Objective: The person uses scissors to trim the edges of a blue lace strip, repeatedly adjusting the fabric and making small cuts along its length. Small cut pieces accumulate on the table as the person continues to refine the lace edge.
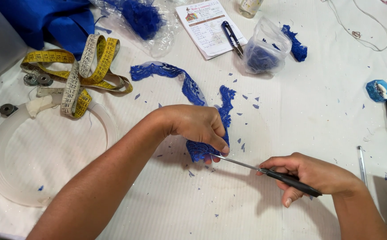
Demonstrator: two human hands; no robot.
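Two hands are seen at work over the white worktop (318, 111). A strip of blue lace trim (193, 91) is pinched at its near end by the closed fingers of the left hand (195, 124). Small black-handled scissors (264, 171) are gripped in the right hand (313, 175), their tips touching the lace edge. A yellow tape measure (80, 71) is coiled far left.

A strip of royal-blue lace trim (189, 86) snakes across the white surface (318, 106) from far left toward the middle, its near scalloped end pinched up; slim scissors (264, 170) with black handles touch that end with their blade tips
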